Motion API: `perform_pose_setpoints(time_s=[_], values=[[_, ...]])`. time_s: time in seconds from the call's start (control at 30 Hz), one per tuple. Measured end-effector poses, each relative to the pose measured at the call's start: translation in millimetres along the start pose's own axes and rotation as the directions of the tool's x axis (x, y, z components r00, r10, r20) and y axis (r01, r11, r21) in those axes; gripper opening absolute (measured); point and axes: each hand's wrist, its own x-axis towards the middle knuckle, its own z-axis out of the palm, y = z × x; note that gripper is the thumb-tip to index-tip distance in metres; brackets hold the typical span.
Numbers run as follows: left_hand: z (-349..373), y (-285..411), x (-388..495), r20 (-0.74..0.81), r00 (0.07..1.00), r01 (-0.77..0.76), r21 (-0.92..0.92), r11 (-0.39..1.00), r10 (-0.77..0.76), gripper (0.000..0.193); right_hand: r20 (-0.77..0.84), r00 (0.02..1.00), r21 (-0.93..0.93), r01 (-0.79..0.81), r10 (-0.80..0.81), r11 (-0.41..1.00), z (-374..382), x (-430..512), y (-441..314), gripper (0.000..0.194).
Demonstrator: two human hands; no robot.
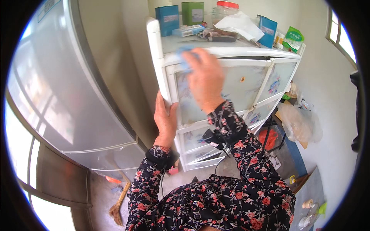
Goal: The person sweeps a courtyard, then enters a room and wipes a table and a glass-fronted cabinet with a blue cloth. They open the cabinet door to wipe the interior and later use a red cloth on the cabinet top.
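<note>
My right hand [205,78], blurred, holds a light blue cloth [186,55] against the top front edge of a white cabinet [170,60], near its left corner. The cabinet has frosted panels with flower prints. Around the cabinet's left front post is my left hand [165,118], its thumb on the front and its fingers on the side. Just behind the cloth, a knife with a dark handle [222,39] lies on the cabinet top, beside a light blue box [188,30] and a crumpled white paper [240,25].
Tins, a red-lidded jar [227,10] and a green pouch [294,37] stand on the cabinet top. A grey refrigerator [72,86] is at the left, with a broom [117,209] on the floor below. Plastic bags [300,122] hang at the right. A low drawer or flap [206,163] stands ajar.
</note>
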Motion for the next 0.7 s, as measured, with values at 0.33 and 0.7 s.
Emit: perform_pose_setpoints(time_s=[0.33, 0.7], values=[[3.4, -14.5, -7.2, -0.075, 0.997, -0.034, -0.025, 0.999, 0.032, 0.056, 0.059, 0.991, -0.31, -0.098, 0.122, 0.946, -47.2, 24.0, 71.0, 0.037], [-6.4, -3.4, -10.4, -0.086, 0.996, -0.001, -0.09, 0.996, -0.006, 0.055, 0.167, 0.963, -0.279, -0.158, 0.21, 0.947, -49.9, 29.9, 62.0, 0.032]])
